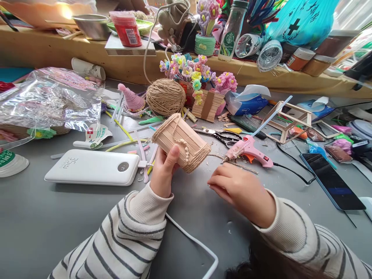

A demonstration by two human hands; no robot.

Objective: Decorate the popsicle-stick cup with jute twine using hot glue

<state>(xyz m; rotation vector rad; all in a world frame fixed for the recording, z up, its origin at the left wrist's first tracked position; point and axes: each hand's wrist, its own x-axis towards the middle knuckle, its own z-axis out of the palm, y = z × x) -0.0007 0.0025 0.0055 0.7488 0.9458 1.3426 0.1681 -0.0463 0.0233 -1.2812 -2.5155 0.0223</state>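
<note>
My left hand (165, 170) is closed around a small wooden-stick pot (190, 135), which lies tilted in the air above the table. Twine is wound round both of its ends, and a cord with small pale beads runs down its side. To the right of the pot, my right hand (240, 190) is pinched, thumb against fingers; whatever it holds, if anything, is too small to name. Just beyond those fingers lies a pink hot glue gun (248, 150) with a glue stick in its back. A loose piece of twine (241, 167) lies by its nozzle.
A white power bank (93, 167) lies at left with a cable (197, 242) running toward me. Behind the pot are a twine ball (165, 97), a bundle of craft sticks (205, 106) and scissors (217, 135). At right are a stick frame (281, 120) and a phone (333, 182).
</note>
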